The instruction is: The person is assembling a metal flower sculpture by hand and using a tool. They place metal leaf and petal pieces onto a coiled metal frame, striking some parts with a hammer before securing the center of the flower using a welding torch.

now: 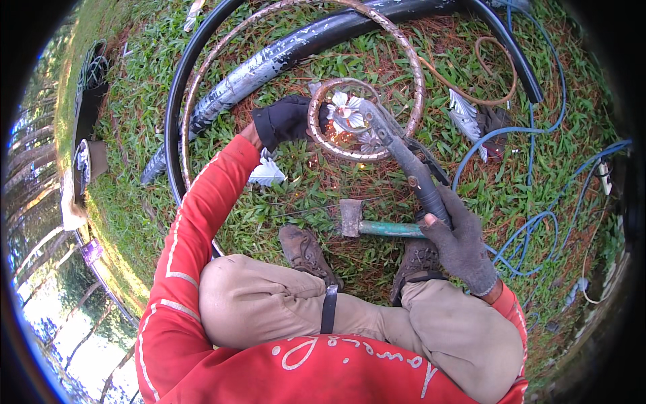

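Note:
My left hand (286,121), in a black glove, closes on the left rim of a small rusty metal ring (350,154); its fingertips are partly hidden. Inside the ring sits a silvery metal flower (346,111), with orange sparks around its lower edge. My right hand (461,239), in a grey glove, is wrapped round the ribbed dark grip of a welding electrode holder (404,156). Its far end reaches the flower. Below lies a hammer (351,217) with a green handle, close to my right hand. A silvery metal leaf (267,172) rests on the grass under my left wrist.
A larger rusty hoop (415,67) surrounds the small ring's far side. Behind runs a thick black pipe (289,50) with peeling silver coating. Black tubing (176,101) curves at left. Blue cable (538,128) loops at right, near more metal leaves (464,118). My boots (306,252) flank the hammer.

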Available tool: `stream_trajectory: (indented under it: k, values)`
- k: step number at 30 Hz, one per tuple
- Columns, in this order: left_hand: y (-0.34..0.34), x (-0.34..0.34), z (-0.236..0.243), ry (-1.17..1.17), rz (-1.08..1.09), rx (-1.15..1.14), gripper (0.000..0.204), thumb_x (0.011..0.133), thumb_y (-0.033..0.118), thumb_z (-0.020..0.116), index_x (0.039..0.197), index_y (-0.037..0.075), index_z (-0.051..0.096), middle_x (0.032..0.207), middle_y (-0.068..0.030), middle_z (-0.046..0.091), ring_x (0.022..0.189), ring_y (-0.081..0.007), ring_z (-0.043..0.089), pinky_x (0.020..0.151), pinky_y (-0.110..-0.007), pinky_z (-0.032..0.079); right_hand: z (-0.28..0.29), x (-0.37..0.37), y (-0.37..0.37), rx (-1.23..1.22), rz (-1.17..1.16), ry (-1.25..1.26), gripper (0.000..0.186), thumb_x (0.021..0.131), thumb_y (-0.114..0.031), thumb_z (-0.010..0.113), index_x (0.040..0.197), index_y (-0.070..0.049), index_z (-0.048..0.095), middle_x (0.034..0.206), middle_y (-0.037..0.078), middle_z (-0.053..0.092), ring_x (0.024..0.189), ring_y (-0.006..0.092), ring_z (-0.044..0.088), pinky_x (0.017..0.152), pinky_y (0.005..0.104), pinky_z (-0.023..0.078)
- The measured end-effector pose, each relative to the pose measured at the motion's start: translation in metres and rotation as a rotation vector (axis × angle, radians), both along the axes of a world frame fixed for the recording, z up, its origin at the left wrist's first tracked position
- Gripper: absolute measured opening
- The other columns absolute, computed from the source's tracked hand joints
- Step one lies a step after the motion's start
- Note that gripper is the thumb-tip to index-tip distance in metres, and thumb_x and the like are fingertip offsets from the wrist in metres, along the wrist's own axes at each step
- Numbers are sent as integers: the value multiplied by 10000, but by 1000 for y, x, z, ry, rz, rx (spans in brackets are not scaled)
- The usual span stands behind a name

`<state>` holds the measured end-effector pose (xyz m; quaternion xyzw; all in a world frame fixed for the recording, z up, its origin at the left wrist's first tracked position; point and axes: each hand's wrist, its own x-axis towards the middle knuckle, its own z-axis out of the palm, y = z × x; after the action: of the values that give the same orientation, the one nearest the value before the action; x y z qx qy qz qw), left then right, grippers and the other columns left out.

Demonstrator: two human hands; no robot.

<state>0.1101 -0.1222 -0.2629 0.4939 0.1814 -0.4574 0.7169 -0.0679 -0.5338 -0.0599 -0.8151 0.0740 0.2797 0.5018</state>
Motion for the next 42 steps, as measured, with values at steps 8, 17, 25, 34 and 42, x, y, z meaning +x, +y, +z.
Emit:
stream_trajectory:
  k: [8, 17, 25, 34, 42]
  values:
    - [0, 2, -2, -7, -59, -21, 297, 1109, 146, 750, 1354, -23, 745, 1279, -132, 814, 1152, -287, 817, 1064, -450, 680, -1, 0, 1, -30, 54, -17, 583, 1060, -265, 747, 1545, 27, 607, 924, 232, 757, 844, 357, 811, 778, 468, 595]
    - [3, 14, -2, -922, -888, 534, 299, 1058, 134, 765, 1324, -2, 787, 1281, -150, 824, 1206, -287, 787, 1079, -440, 635, -5, -2, 3, -18, 51, -61, 559, 1065, -276, 753, 1534, -4, 619, 965, 254, 769, 899, 445, 809, 805, 504, 594]
    - [-5, -1, 11, -463, -355, 88, 342, 1133, 230, 734, 1336, -40, 788, 1244, -105, 828, 1111, -195, 795, 1012, -391, 648, -4, 0, 2, -40, 66, -57, 535, 1058, -270, 766, 1512, -20, 632, 976, 254, 765, 908, 470, 799, 803, 510, 588]
    - [-13, -5, 18, -124, -44, -60, 388, 1132, 256, 762, 1370, -50, 770, 1215, -87, 827, 1030, -126, 789, 885, -339, 655, -5, -1, 3, -77, 84, -26, 549, 1054, -279, 772, 1516, -24, 621, 1009, 262, 770, 943, 481, 800, 821, 526, 593]
    - [-5, -1, -5, 16, -3, -37, 322, 1122, 129, 706, 1394, -37, 744, 1303, -159, 824, 1133, -273, 829, 1016, -458, 688, -8, -3, 2, -24, -53, -60, 675, 1014, -193, 816, 1582, 85, 582, 1068, 254, 808, 954, 287, 833, 864, 430, 628]
